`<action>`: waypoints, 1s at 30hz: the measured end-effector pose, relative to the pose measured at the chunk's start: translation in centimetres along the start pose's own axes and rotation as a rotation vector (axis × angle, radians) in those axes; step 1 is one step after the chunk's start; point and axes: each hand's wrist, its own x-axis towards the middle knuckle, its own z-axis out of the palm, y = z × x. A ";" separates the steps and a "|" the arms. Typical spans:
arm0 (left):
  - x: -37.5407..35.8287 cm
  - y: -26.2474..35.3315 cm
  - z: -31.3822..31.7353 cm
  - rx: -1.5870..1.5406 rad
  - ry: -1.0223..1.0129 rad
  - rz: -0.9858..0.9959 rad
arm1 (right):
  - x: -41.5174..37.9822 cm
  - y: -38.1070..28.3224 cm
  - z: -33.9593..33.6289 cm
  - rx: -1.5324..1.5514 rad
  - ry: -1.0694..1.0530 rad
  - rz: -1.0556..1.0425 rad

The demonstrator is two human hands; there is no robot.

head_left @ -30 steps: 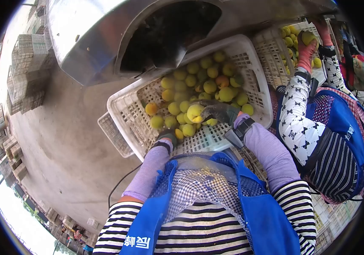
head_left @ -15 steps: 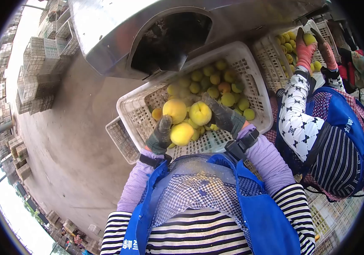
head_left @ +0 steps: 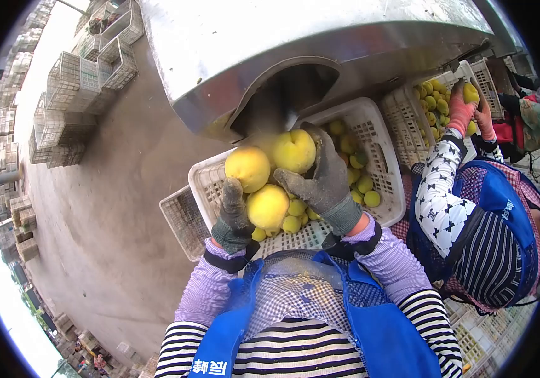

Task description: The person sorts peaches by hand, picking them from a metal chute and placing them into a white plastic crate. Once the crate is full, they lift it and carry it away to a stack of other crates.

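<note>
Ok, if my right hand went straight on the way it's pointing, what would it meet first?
Past the yellow fruit it holds, your right hand would likely meet the metal machine by its dark opening, though depth is unclear.

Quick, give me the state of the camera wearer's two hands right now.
Left hand: closed, holding an upper fruit and a lower fruit.
Right hand: closed, holding another fruit.
</note>
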 end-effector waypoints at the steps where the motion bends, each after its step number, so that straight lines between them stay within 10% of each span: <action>1: -0.3 0.0 -0.6 -0.001 0.000 0.019 | 1.2 -0.3 0.3 -0.039 0.013 -0.036; 5: -1.6 -2.1 -3.9 0.131 0.174 0.039 | 4.7 5.4 2.4 -0.871 0.148 -0.231; 16: -1.4 -1.0 -4.9 0.122 0.149 -0.122 | 13.3 5.4 2.9 -0.750 -0.086 -0.182; 23: -0.1 -2.0 -5.6 -0.255 -0.024 -0.238 | 5.4 0.1 -0.6 -0.507 -0.241 -0.571; 30: -1.3 -1.6 -3.0 0.058 -0.019 -0.161 | -0.7 1.5 0.6 -0.409 -0.319 -0.238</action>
